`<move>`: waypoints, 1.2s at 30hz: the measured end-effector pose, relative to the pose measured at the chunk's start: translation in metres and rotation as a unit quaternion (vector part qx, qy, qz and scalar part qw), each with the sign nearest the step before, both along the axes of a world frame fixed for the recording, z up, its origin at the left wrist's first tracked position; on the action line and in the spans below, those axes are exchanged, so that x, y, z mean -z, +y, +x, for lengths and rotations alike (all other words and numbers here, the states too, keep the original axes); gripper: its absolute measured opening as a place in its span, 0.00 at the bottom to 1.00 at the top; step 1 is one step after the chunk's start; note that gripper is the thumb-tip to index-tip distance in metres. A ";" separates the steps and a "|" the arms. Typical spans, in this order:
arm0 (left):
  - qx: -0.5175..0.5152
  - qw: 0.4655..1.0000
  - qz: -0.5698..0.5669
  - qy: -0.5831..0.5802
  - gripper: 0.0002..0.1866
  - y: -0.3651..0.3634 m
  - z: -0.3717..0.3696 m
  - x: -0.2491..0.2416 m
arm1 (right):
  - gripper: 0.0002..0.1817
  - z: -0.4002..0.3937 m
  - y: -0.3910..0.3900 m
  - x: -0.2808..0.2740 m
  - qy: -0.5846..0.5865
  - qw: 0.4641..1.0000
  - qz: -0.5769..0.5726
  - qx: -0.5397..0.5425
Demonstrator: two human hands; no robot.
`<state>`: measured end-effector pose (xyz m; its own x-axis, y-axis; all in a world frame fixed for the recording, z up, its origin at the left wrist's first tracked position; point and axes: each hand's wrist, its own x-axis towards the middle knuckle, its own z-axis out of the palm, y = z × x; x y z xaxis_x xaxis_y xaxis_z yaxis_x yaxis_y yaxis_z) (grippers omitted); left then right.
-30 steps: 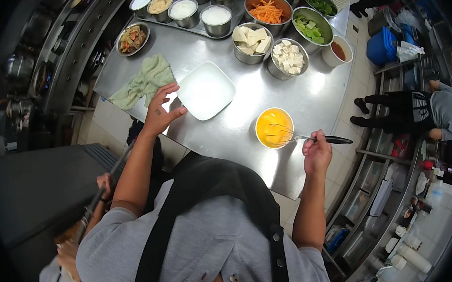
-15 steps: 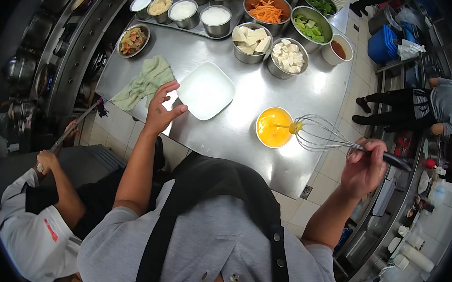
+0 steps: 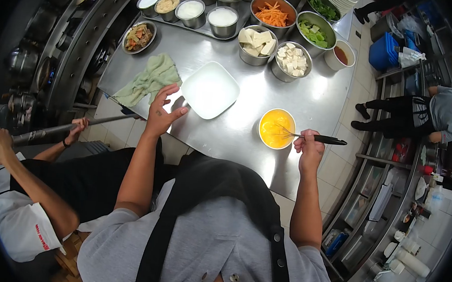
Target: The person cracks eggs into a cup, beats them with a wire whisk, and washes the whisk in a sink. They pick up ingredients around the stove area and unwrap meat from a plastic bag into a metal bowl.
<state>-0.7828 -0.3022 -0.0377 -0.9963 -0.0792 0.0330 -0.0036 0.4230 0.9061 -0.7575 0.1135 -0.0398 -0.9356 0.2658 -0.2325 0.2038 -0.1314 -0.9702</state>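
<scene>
My right hand [image 3: 309, 149] grips a wire whisk with a black handle [image 3: 331, 140]. The whisk's wires dip into yellow beaten egg [image 3: 275, 126] in a white bowl [image 3: 264, 140] near the table's right side. My left hand [image 3: 162, 110] holds nothing, thumb and fingers apart, just left of a square white plate [image 3: 210, 90]. Behind that hand lies a crumpled pale green cloth [image 3: 151, 81], close to the table's left edge.
Metal bowls of cubed tofu [image 3: 292, 60], tofu slabs [image 3: 256, 42], carrot strips [image 3: 272, 14] and chopped greens [image 3: 316, 32] crowd the far side of the steel table [image 3: 226, 136]. A co-worker [image 3: 49, 197] at left holds a long pole [image 3: 69, 129]. Another person [image 3: 422, 113] stands at right.
My right hand has moved left and lowered the whisk from above the bowl into the egg. My left hand stays nearly still. The co-worker at left has shifted the pole.
</scene>
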 end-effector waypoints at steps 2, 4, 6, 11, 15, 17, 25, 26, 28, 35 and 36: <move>0.000 1.000 0.000 0.000 0.35 -0.001 0.002 0.001 | 0.12 0.003 0.006 0.006 -0.016 0.993 -0.106 0.053; 0.005 1.000 -0.002 -0.001 0.35 -0.002 0.003 0.001 | 0.12 0.004 0.008 -0.010 0.001 0.989 -0.135 0.068; 0.008 1.000 0.003 -0.002 0.36 -0.001 0.004 0.000 | 0.12 0.006 0.014 -0.028 0.029 0.985 -0.156 0.073; 0.015 1.000 0.004 0.001 0.35 0.002 0.003 -0.002 | 0.13 0.005 0.021 -0.091 0.149 0.977 -0.145 0.034; 0.018 1.000 0.004 0.003 0.35 0.004 0.005 -0.003 | 0.13 0.006 0.025 -0.139 0.244 0.962 -0.124 0.012; 0.018 1.000 0.003 0.002 0.35 0.003 0.006 -0.003 | 0.13 0.008 0.024 -0.160 0.292 0.952 -0.093 0.001; 0.017 1.000 0.007 0.004 0.35 -0.001 0.007 0.002 | 0.08 0.015 0.004 -0.144 0.297 0.948 0.110 -0.033; 0.018 1.000 0.005 0.002 0.35 -0.001 0.007 0.002 | 0.07 0.016 -0.001 -0.127 0.251 0.957 0.141 -0.032; 0.022 1.000 0.002 -0.001 0.35 -0.001 0.007 0.002 | 0.08 0.008 -0.008 -0.091 0.191 0.966 0.148 -0.088; 0.025 1.000 0.009 -0.008 0.36 -0.003 0.007 0.001 | 0.10 0.004 -0.010 -0.004 0.062 0.992 0.098 -0.057; 0.024 1.000 0.010 -0.007 0.36 -0.003 0.007 0.002 | 0.10 0.005 -0.010 -0.002 0.039 0.998 0.039 -0.030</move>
<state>-0.7754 -0.3053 -0.0400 -0.9994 -0.0312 0.0173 0.0032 0.4057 0.9140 -0.7527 0.1035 -0.0383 -0.9646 0.2237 -0.1396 0.1330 -0.0444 -0.9901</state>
